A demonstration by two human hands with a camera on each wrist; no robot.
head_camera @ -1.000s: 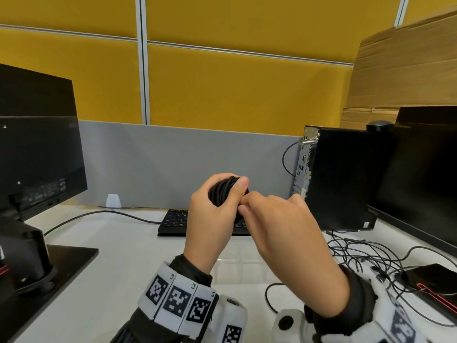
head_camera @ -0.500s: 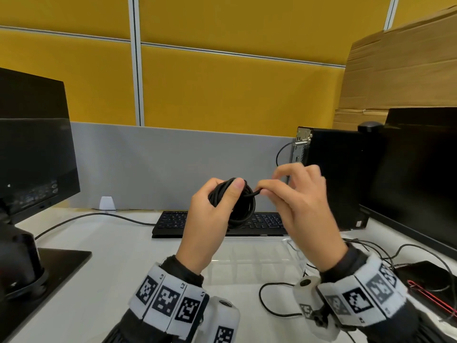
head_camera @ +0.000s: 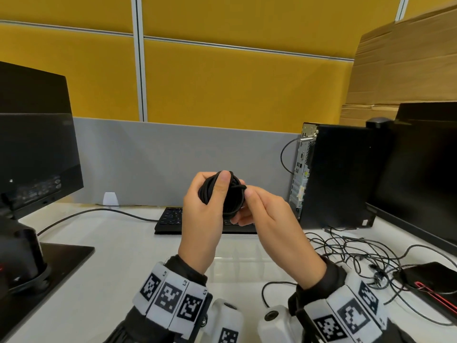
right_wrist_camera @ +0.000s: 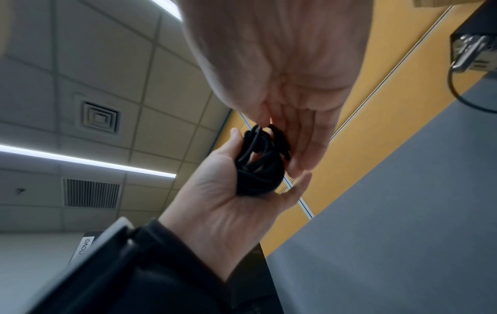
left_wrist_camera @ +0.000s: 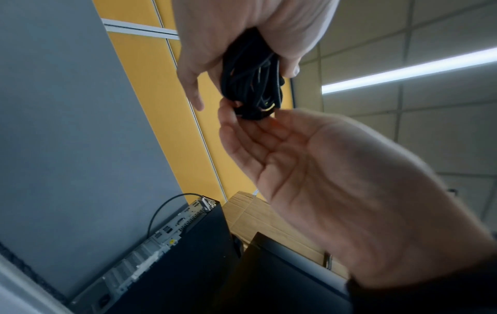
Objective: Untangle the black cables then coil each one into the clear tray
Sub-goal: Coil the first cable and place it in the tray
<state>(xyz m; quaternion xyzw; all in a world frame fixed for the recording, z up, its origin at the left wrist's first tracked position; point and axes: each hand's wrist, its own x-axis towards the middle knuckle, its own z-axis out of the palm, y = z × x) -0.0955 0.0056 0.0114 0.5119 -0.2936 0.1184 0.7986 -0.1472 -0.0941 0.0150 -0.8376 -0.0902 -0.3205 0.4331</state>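
White tabletop (head_camera: 123, 243) | my left hand (head_camera: 202, 219) grip clamps coiled black cable (head_camera: 230, 194) | my right hand (head_camera: 269, 219) pinches its end.

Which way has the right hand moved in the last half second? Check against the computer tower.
Yes: the right hand moved left and down, clear of the computer tower, onto the cable coil in the left hand.

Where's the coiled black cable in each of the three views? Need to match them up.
Head: coiled black cable at centre, gripped by the left hand, right hand pinching its right side.
Left wrist: coil upper centre, under the left palm.
Right wrist: coil at centre, between both hands.
Shared landmark: the black PC tower, lower left in left wrist, top right corner in right wrist.
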